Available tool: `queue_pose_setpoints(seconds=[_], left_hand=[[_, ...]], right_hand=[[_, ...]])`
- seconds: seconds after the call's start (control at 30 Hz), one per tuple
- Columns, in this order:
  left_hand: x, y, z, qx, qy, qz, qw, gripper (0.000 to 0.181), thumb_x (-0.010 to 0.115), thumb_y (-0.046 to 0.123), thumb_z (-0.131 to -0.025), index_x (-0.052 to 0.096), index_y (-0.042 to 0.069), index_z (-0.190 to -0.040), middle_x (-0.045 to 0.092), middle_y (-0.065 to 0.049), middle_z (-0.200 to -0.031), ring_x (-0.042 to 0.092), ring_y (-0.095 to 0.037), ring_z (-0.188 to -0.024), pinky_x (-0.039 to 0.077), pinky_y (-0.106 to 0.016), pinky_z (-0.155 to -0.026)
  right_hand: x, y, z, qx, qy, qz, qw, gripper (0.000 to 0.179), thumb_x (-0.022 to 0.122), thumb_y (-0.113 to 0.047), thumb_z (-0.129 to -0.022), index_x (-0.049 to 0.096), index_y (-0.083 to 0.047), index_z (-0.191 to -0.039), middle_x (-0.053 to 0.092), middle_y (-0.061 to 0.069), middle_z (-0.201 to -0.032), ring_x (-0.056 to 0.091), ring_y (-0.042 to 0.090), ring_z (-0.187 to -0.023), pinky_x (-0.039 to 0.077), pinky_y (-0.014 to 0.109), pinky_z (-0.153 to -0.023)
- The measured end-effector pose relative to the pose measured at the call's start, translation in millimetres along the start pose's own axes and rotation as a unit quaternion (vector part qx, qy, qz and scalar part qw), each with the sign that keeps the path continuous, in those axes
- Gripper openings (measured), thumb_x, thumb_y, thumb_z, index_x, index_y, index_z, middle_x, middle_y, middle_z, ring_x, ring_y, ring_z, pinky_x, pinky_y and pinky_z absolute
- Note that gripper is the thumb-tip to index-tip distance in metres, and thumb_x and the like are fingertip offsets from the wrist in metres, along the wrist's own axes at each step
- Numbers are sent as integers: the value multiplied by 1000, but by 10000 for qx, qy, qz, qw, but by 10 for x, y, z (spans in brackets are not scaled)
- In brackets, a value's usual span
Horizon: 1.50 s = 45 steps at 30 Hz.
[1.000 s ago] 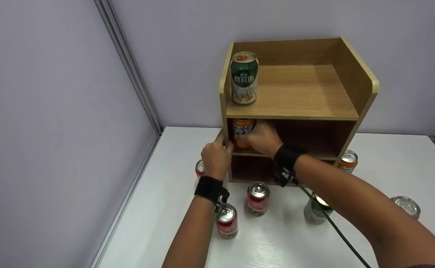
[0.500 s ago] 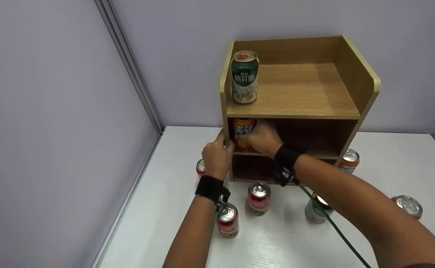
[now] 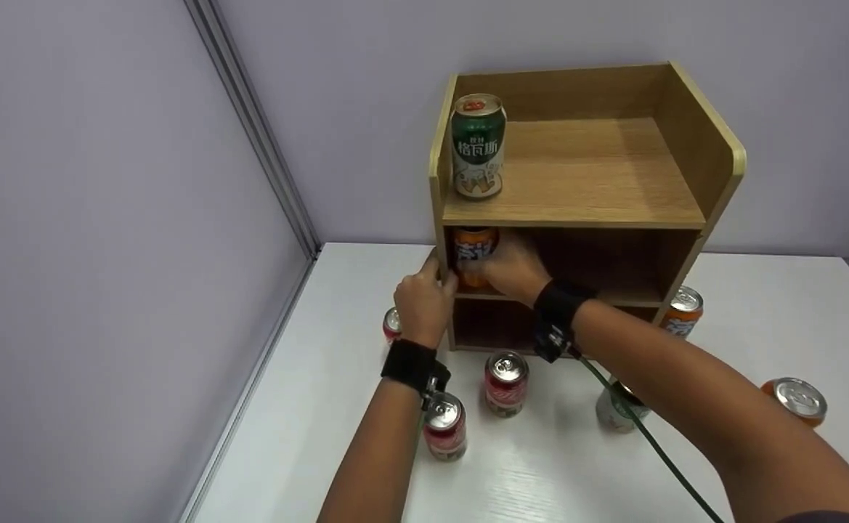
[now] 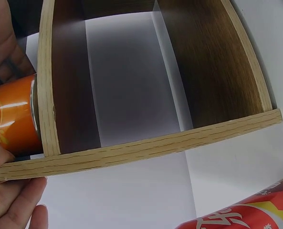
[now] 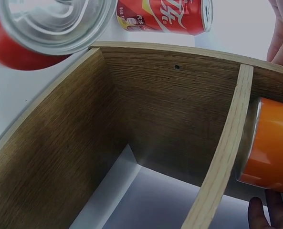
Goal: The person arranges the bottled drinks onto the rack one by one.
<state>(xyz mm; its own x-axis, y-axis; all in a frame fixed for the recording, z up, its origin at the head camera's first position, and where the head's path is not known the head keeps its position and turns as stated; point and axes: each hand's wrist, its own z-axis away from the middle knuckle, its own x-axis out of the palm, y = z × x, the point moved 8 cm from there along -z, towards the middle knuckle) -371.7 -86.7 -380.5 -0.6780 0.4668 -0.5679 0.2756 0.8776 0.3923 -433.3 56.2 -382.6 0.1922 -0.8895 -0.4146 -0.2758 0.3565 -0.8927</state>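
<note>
An orange soda can (image 3: 473, 250) stands on the middle level of a small wooden shelf (image 3: 584, 174), against its left side. My right hand (image 3: 515, 269) reaches into that level and holds the can, its thumb across the front. Fingers of this hand (image 4: 3, 47) show beyond the can in the left wrist view. My left hand (image 3: 424, 305) grips the shelf's left side panel (image 4: 131, 150), the thumb inside by the can and the fingers outside. On the top level, at the left, stands a green and white can (image 3: 478, 145).
Two red cans (image 3: 506, 385) (image 3: 445, 428) stand in front of the shelf. Another red can (image 3: 392, 323) is at its left. A green can (image 3: 616, 410) is partly behind my right forearm. Orange cans (image 3: 682, 312) (image 3: 798, 399) stand at the right. A thin cable (image 3: 656, 443) trails from my right wrist.
The head view has tilted slightly, so the shelf and cans appear a little higher in it. Both hands keep their places on the can and the panel.
</note>
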Motion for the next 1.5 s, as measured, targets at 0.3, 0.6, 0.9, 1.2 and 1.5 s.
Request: queue_pose_setpoints(seconds=[0.3, 0.6, 0.9, 1.2, 1.5], left_hand=[[23, -11, 8, -20, -84, 91, 9999, 24, 71, 17, -85, 71, 8, -106, 70, -7, -71, 64, -24, -55, 49, -42, -52], [6, -54, -20, -127, -50, 41, 9999, 13, 72, 18, -84, 69, 7, -90, 67, -7, -65, 62, -24, -54, 49, -43, -52], [21, -53, -12, -116, -19, 198, 9997, 9, 71, 15, -83, 68, 8, -87, 66, -6, -64, 63, -26, -54, 48, -45, -51], [15, -28, 0, 49, 60, 108, 9999, 16, 71, 15, -83, 69, 6, -96, 63, -7, -60, 60, -26, -50, 48, -46, -50], [28, -52, -12, 43, 61, 168, 9998, 16, 72, 16, -83, 69, 6, -96, 65, -7, -63, 61, -27, -51, 47, -46, -50]], right_hand=[[-68, -21, 16, -294, -108, 474, 9984, 93, 83, -24, -74, 29, -15, -149, 53, 7, -130, 51, 24, -118, 37, 41, -101], [-412, 139, 307, 66, -243, 1233, 9921, 99, 82, -43, -74, 27, -9, -150, 44, 16, -140, 48, 34, -124, 42, 50, -95], [-708, 200, 728, -347, -145, 1445, 9888, 88, 82, -40, -76, 38, -8, -145, 52, 13, -130, 52, 30, -117, 42, 48, -95], [-831, 181, 1146, -327, -323, 1054, 9934, 81, 79, -44, -78, 42, -8, -141, 52, 10, -129, 52, 28, -119, 40, 48, -97], [-977, 348, 1490, -240, -141, 864, 9959, 71, 78, -40, -80, 48, -4, -134, 55, 10, -126, 52, 28, -118, 39, 46, -99]])
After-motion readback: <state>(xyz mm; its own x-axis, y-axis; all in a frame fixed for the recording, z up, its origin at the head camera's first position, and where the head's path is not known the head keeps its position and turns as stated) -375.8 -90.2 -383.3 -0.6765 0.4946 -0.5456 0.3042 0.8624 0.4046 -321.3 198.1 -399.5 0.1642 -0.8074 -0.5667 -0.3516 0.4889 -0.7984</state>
